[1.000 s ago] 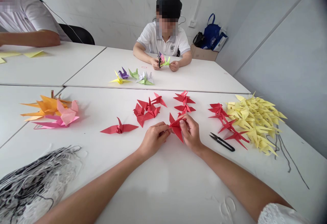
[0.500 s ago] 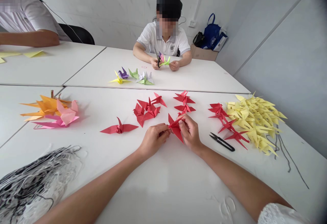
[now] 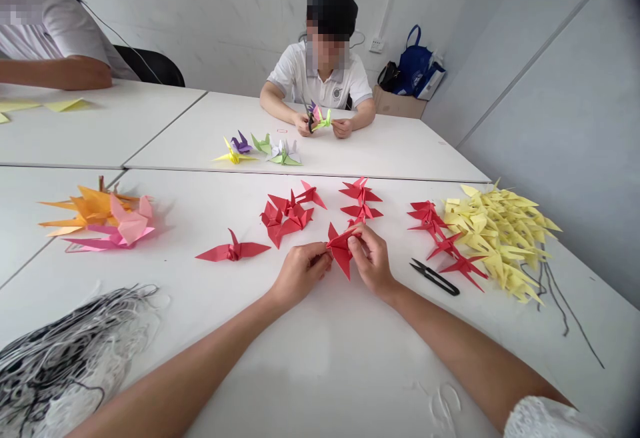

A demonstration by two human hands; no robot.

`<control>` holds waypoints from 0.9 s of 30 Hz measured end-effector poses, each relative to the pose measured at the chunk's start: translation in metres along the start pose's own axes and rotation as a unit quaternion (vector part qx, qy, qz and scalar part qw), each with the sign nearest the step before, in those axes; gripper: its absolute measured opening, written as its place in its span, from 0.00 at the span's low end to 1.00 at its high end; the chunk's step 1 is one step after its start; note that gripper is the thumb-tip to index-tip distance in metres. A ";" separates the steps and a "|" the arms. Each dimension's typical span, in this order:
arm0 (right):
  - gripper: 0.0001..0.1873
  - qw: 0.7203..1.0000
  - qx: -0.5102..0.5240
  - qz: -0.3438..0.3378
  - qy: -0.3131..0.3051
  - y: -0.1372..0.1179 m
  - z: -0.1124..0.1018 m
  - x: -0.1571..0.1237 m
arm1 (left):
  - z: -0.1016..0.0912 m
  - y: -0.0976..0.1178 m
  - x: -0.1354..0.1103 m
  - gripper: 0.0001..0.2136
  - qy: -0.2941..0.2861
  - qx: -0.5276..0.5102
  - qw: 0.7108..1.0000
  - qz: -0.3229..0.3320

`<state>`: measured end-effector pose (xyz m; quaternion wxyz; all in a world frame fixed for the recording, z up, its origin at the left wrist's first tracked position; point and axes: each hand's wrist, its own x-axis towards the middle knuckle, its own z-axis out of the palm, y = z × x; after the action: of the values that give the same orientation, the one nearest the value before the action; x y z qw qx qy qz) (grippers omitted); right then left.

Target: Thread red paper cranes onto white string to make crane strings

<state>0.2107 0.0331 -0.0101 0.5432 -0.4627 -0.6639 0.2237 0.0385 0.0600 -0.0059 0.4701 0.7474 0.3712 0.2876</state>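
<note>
Between my hands, just above the white table (image 3: 320, 345), is a red paper crane (image 3: 341, 251). My left hand (image 3: 305, 268) pinches its left end, fingers curled together. On the other side my right hand (image 3: 371, 258) grips its right part between thumb and fingers. Beyond them lie a cluster of red cranes (image 3: 287, 217) and a short stack of red cranes (image 3: 361, 211). A single red crane (image 3: 233, 250) rests left of my left hand. Black thread snips (image 3: 435, 277) lie to the right of my right hand.
Yellow cranes (image 3: 493, 238) are heaped at the right beside more red cranes (image 3: 443, 241). Orange cranes (image 3: 95, 206) and pink cranes (image 3: 127, 225) sit at the left. Black and white cords (image 3: 65, 358) lie front left. Across the table a person (image 3: 320, 85) holds scissors and a crane.
The red crane has turned slightly and shifted a little left between my hands. Both hands keep their grip and stay nearly in place.
</note>
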 end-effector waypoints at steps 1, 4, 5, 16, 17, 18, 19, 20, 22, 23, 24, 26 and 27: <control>0.10 1.000 0.004 0.000 -0.004 -0.001 0.000 0.000 | 0.000 0.000 0.000 0.11 0.000 -0.003 1.000 -0.001; 0.08 1.000 0.013 -0.001 -0.010 -0.002 0.000 0.001 | -0.001 0.001 0.000 0.11 0.001 -0.009 1.000 -0.003; 0.09 1.000 0.014 -0.002 -0.007 -0.001 0.000 0.002 | -0.001 0.001 0.000 0.11 0.000 -0.010 1.000 -0.003; 0.09 1.000 0.023 0.007 0.017 0.002 0.000 0.000 | 0.000 0.002 0.000 0.10 -0.003 -0.001 1.000 -0.008; 0.09 1.000 0.023 0.008 0.017 0.002 0.000 0.000 | 0.000 0.001 0.000 0.10 -0.003 -0.002 1.000 -0.008; 0.09 1.000 0.024 0.010 0.017 0.002 0.000 0.000 | 0.000 0.001 0.000 0.10 -0.004 -0.002 1.000 -0.007; 0.10 0.999 0.024 0.012 0.017 0.002 0.000 0.000 | 0.000 0.001 0.000 0.10 -0.003 -0.003 1.000 -0.007; 0.10 0.999 0.024 0.014 0.016 0.003 0.000 0.000 | 0.000 0.001 0.000 0.10 -0.003 -0.005 1.000 -0.007; 0.10 0.999 0.025 0.018 0.015 0.004 0.000 0.000 | -0.001 0.001 0.000 0.10 -0.003 -0.007 1.000 -0.006; 0.10 0.999 0.025 0.020 0.014 0.004 0.000 0.000 | -0.001 0.002 0.000 0.10 -0.003 -0.008 1.000 -0.006; 0.11 0.999 0.025 0.021 0.013 0.005 0.000 0.000 | -0.001 0.002 0.000 0.10 -0.003 -0.009 1.000 -0.006; 0.11 0.999 0.026 0.023 0.011 0.006 0.000 0.000 | -0.001 0.002 0.000 0.10 -0.003 -0.010 1.000 -0.006; 0.11 0.999 0.026 0.024 0.010 0.006 0.000 0.000 | -0.001 0.002 0.000 0.10 -0.002 -0.010 1.000 -0.005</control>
<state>0.2132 0.0362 -0.0148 0.5561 -0.4658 -0.6415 0.2494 0.0383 0.0598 -0.0037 0.4802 0.7411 0.3711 0.2871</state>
